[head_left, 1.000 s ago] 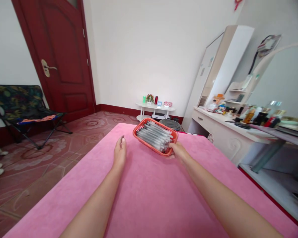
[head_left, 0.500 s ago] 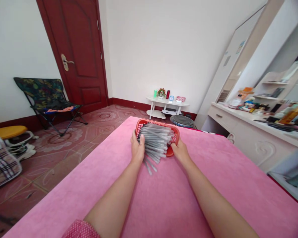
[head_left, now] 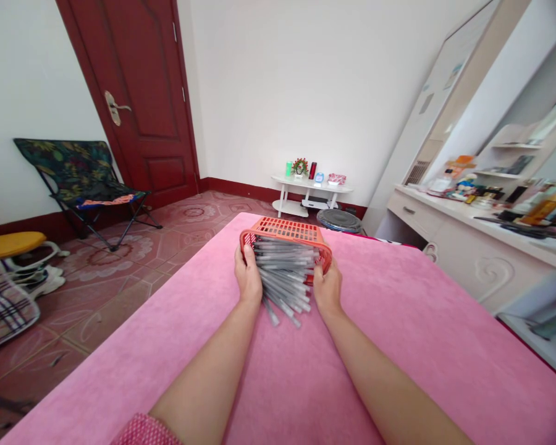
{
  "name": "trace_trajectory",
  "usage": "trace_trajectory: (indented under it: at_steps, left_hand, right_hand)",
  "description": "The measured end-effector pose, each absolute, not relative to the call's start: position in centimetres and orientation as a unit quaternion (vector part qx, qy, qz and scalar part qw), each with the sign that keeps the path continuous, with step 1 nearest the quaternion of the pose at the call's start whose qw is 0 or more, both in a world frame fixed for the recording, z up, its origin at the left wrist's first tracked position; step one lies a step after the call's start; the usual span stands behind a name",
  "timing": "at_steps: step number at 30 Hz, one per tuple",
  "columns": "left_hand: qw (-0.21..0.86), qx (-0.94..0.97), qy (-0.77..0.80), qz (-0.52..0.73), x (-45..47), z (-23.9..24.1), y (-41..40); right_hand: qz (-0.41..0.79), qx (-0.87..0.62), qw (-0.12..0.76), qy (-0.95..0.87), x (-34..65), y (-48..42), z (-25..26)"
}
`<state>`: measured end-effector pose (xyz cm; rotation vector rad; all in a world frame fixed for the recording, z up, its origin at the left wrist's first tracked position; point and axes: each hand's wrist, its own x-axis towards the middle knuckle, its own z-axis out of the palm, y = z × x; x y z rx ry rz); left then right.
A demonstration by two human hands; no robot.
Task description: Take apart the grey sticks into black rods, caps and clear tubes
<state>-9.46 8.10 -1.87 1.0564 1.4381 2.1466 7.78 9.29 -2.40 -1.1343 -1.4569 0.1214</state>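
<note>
An orange-red plastic basket with a lattice wall is tilted toward me over the pink-covered table, its opening facing my side. Grey, slim sticks with pale ends, which look like pens, fill it and slide out over the near rim. The lowest pens fan out at or just above the cloth. My left hand is closed on the basket's left side, thumb up along the rim. My right hand grips the right side, thumb by the rim. The fingers behind the basket are hidden.
The pink cloth covers the table around the basket. Beyond its far edge stand a round dark-lidded bin and a low white shelf. A dressing table with bottles is at right, a folding chair at left.
The basket has tipped further toward me, so its lattice outer wall now shows. More pens slope out over the near rim, and both hands have turned with the basket.
</note>
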Motion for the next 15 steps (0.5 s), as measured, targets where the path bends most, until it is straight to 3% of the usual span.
trace_trajectory:
  at_steps: [10, 15]
  left_hand:
    - [0.207, 0.352, 0.458, 0.79, -9.86, -2.27, 8.23]
    - [0.218, 0.372, 0.452, 0.781, -9.72, -1.94, 8.09]
  right_hand:
    - [0.137, -0.42, 0.653, -0.615, 7.75, 9.17, -2.48]
    - [0.173, -0.465, 0.622, -0.606, 8.51, 9.46, -2.88]
